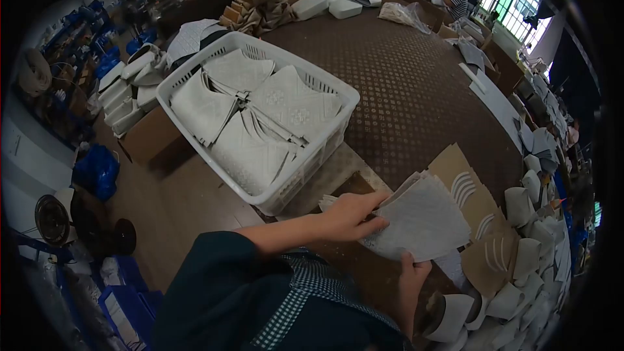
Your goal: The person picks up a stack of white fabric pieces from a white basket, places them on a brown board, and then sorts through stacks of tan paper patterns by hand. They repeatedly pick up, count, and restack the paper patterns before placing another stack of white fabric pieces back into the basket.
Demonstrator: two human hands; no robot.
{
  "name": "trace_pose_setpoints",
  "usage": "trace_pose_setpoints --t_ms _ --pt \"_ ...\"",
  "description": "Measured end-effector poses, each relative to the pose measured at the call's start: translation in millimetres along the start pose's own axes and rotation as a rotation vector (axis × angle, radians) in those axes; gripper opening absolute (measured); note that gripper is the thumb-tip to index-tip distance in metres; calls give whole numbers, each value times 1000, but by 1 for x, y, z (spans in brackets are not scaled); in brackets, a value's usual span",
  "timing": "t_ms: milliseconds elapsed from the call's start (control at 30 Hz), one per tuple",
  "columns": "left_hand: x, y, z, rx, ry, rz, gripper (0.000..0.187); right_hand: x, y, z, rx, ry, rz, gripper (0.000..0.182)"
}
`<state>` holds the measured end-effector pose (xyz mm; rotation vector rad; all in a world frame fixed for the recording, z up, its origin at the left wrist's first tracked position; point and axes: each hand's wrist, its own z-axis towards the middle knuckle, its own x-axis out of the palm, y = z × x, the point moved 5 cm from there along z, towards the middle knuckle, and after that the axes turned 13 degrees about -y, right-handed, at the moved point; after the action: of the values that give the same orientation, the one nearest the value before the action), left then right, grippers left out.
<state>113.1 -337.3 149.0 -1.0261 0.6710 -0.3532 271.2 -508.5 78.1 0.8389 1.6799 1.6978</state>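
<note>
My left hand (354, 216) grips the left edge of a stack of pale grey cut fabric pieces (426, 216), thumb on top and fingers at the edge. At the near edge of the same stack, my right hand (414, 273) pinches it with the thumb over the top face. The pieces are fanned slightly at the far edge, with rounded outlines. Just beyond my left forearm, a white plastic basket (354, 99) holds several bundles of similar patterned pieces (250, 156). Behind the stack lies brown cardboard (448, 164) with curved white strips (463, 188) on it.
Several white rounded slipper-like uppers (448, 317) crowd the right side. A brown patterned tabletop (416, 91) extends beyond the basket. More pale pieces (123, 101) are piled on a cardboard box (156, 136) at left. A fan (52, 218) stands lower left; a person in stripes (458, 5) is far back.
</note>
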Motion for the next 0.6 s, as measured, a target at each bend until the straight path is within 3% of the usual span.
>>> trace_pose_setpoints --t_ms 233,433,600 --pt "-89 -32 8 6 19 246 34 60 20 -14 82 398 27 30" --pt "-179 -19 46 -116 305 473 32 170 27 -44 279 855 332 50" --pt "-237 -26 85 -65 443 737 35 262 23 -53 233 1152 54 51"
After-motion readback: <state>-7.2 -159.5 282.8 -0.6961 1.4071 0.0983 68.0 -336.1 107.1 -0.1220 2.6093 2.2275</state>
